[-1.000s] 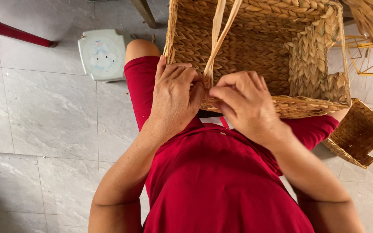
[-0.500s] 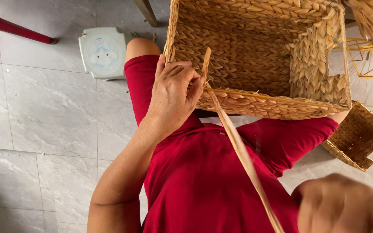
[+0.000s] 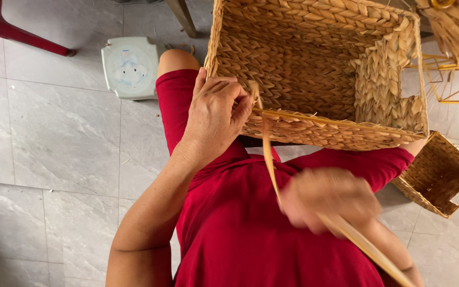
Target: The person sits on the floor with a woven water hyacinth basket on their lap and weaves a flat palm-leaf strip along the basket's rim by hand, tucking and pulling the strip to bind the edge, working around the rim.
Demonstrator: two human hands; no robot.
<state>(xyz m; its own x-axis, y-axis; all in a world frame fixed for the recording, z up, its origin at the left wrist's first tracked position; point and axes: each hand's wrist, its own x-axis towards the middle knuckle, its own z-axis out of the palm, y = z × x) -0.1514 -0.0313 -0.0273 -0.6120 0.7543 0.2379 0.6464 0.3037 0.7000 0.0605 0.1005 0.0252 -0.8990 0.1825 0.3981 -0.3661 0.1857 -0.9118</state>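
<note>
One tan woven basket (image 3: 320,69), open-topped, rectangular

Woven basket (image 3: 314,79) was tan, herringbone-plaited; strand (image 3: 270,154) pale straw; clothing (image 3: 251,223) solid red; floor tiles (image 3: 43,133) grey marbled; small stool (image 3: 129,66) pale green-white; chair leg (image 3: 11,32) dark red.

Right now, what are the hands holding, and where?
The left hand grips the near rim of the big woven basket. The blurred right hand holds a long straw strip partway along its length.
</note>
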